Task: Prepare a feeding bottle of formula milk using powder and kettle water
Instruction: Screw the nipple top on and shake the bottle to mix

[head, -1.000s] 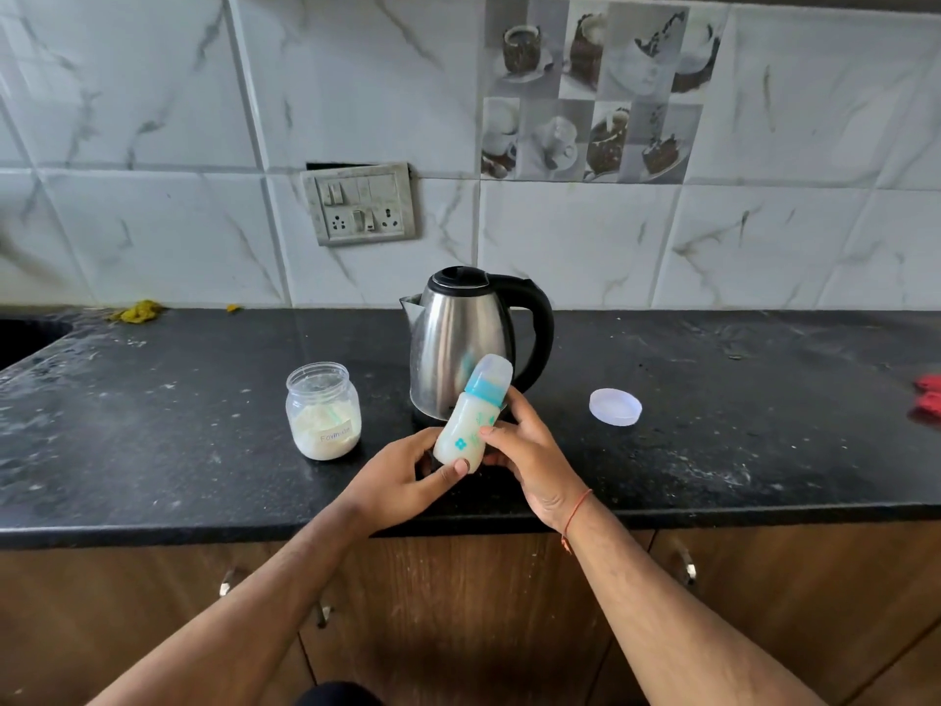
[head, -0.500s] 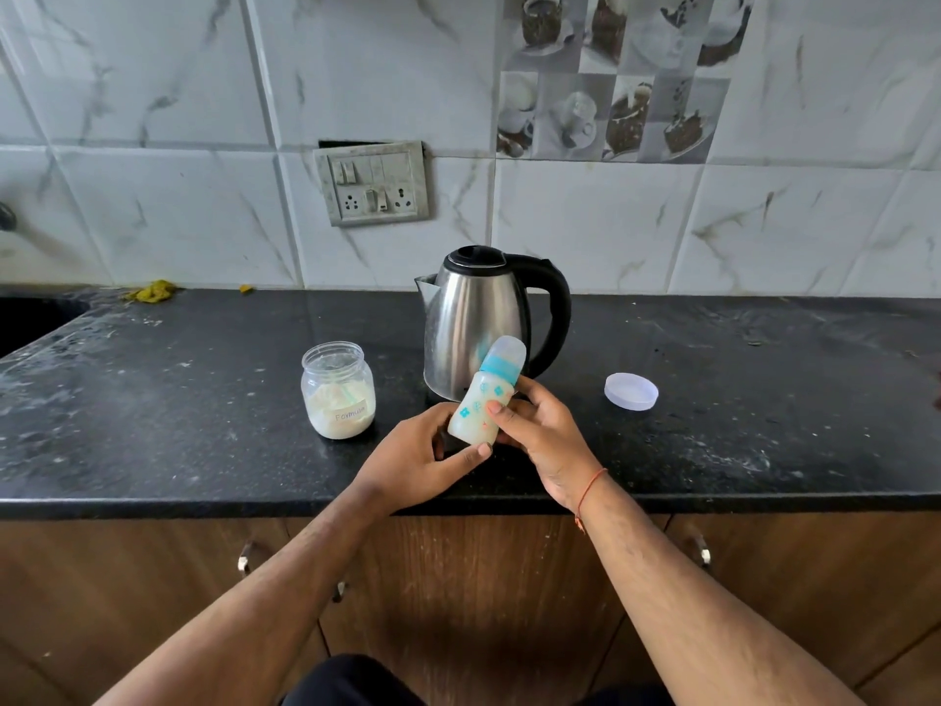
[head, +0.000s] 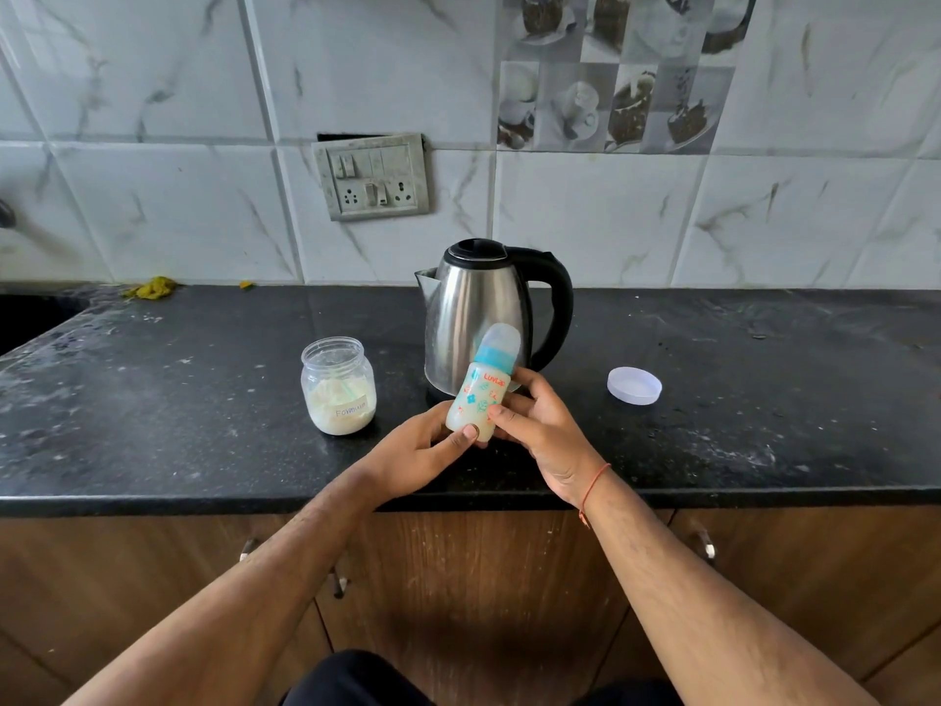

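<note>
Formula-filled plastic feeding bottle (head: 478,400) with a blue collar and clear cap tilts just in front of the steel electric kettle (head: 478,318), gripped by both hands. Left of the kettle stands an open clear plastic jar of white powder (head: 338,384). The left hand (head: 417,456) holds the bottle's base; the right hand (head: 545,430) wraps its side. Right of the kettle lies a round white lid (head: 634,385) on the black stone counter (head: 153,400).

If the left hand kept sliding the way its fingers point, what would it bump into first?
The left hand points right, already gripping the feeding bottle; past it, probably the right hand holding the other side, though depth is unclear.
</note>
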